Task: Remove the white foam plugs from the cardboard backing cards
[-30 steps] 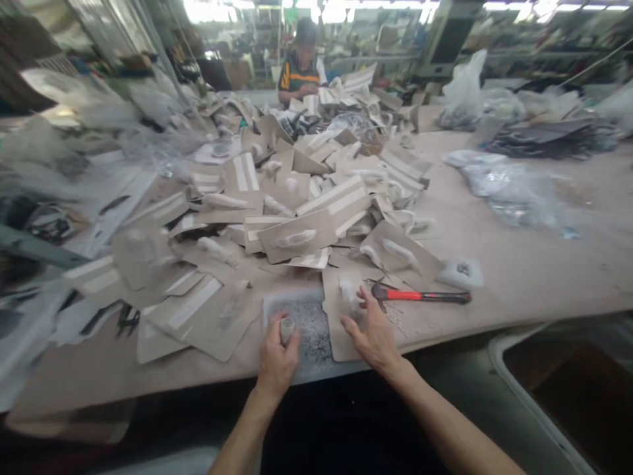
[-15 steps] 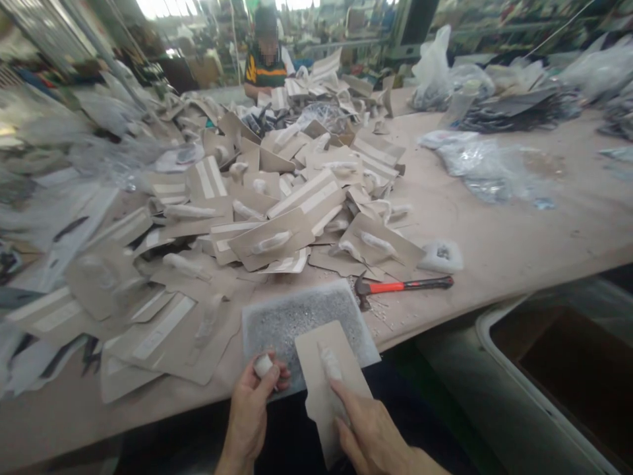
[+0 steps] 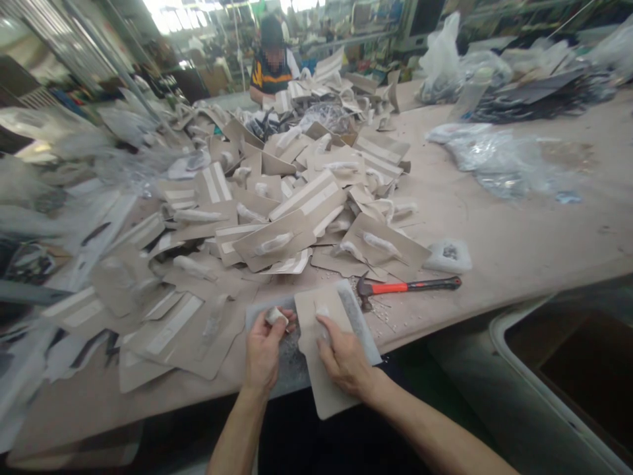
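Observation:
My left hand (image 3: 265, 353) is closed around a small whitish block (image 3: 275, 316) with rounded edges, whose exact kind I cannot make out. My right hand (image 3: 346, 356) grips the wrapped handle of a beige plastering trowel (image 3: 321, 389), its flat rectangular plate tilted in front of me. Both hands are over the near end of a grey speckled board (image 3: 297, 303), which the trowel partly covers. A claw hammer (image 3: 413, 285) with a red and black handle lies just right of the board.
A large heap of similar trowels (image 3: 277, 241) covers the table's middle and left. A small white tray (image 3: 449, 256) of metal bits sits behind the hammer. Clear plastic bags (image 3: 504, 161) lie at the right. A person (image 3: 271, 69) is across the table. A pale-rimmed bin (image 3: 534, 389) stands lower right.
Both hands have moved forward and up, carrying the trowel further over the speckled board. My left hand still holds the whitish block. The view has shifted slightly.

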Demonstrator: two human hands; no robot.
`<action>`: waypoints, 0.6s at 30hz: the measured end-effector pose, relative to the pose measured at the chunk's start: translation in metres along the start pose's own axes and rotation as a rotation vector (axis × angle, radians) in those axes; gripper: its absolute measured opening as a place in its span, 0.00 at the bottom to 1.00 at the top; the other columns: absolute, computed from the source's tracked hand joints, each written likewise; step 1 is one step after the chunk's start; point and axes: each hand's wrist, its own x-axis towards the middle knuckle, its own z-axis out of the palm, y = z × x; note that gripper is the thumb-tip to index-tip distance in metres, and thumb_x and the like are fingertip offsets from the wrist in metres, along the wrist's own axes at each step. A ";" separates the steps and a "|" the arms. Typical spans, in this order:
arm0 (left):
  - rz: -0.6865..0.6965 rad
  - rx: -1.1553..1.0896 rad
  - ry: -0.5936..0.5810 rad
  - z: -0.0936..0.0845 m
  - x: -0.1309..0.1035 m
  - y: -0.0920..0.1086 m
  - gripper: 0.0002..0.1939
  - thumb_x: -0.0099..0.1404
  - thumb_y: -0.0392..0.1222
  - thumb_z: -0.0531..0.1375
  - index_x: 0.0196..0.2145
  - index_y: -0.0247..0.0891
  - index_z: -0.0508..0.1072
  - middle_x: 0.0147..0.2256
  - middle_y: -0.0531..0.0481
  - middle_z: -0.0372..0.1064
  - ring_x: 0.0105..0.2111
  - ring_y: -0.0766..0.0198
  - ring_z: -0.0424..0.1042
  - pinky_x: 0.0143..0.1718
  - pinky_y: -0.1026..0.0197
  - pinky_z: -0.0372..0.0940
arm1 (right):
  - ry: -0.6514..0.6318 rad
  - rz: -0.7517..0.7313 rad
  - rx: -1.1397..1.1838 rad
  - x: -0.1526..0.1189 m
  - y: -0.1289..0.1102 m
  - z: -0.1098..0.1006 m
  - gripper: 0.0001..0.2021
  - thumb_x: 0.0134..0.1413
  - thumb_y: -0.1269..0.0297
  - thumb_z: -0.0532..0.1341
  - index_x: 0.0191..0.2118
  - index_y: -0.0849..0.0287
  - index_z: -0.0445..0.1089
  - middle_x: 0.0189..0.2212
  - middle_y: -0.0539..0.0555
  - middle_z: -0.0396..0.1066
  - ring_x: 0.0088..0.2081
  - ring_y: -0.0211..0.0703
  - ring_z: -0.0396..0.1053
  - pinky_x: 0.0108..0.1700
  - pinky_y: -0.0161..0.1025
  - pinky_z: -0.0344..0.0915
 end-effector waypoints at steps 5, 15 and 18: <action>0.095 0.037 -0.058 0.027 0.026 -0.002 0.26 0.53 0.50 0.72 0.46 0.35 0.73 0.43 0.42 0.78 0.42 0.59 0.77 0.46 0.57 0.70 | -0.041 0.158 0.112 0.007 0.008 0.003 0.22 0.66 0.61 0.50 0.62 0.64 0.61 0.46 0.62 0.75 0.45 0.51 0.74 0.49 0.49 0.70; 0.147 0.102 -0.196 0.057 0.059 -0.040 0.27 0.53 0.55 0.70 0.44 0.36 0.70 0.40 0.42 0.79 0.40 0.57 0.79 0.47 0.55 0.71 | 0.002 0.165 0.175 -0.003 0.002 -0.006 0.28 0.66 0.55 0.52 0.67 0.63 0.53 0.46 0.62 0.73 0.43 0.51 0.74 0.48 0.49 0.71; 0.161 0.093 -0.192 0.050 0.062 -0.048 0.26 0.55 0.55 0.69 0.44 0.37 0.70 0.41 0.43 0.79 0.39 0.58 0.79 0.46 0.55 0.71 | 0.186 0.127 0.088 -0.005 0.027 -0.035 0.28 0.66 0.55 0.53 0.66 0.63 0.54 0.44 0.60 0.72 0.42 0.49 0.72 0.48 0.47 0.70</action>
